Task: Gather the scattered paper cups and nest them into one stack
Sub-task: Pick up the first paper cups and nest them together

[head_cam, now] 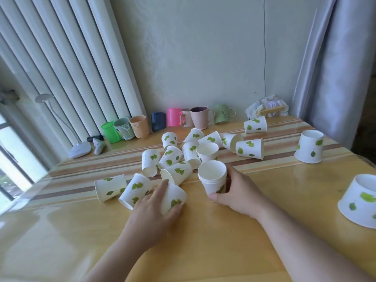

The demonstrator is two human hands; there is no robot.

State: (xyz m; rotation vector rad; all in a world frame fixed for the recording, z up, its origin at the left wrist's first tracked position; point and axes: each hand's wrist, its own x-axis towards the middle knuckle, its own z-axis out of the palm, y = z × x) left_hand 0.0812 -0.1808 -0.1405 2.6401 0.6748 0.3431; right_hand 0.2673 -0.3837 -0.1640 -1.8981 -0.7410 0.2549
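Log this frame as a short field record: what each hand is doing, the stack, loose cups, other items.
left hand: gripping a paper cup lying on its side
right hand: holding the upright nested stack on the table
loose paper cups: many scattered, most tipped over, two upside down at right
background: row of coloured mugs along the wall

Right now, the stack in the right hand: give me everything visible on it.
The stack is white paper cups with green leaf prints, nested upright, mouths up. Several rolled rims show bunched below the top one; exact count unclear. It stands on the glossy wooden table, with the right hand wrapped around its side, thumb at the base. Top cup looks empty.
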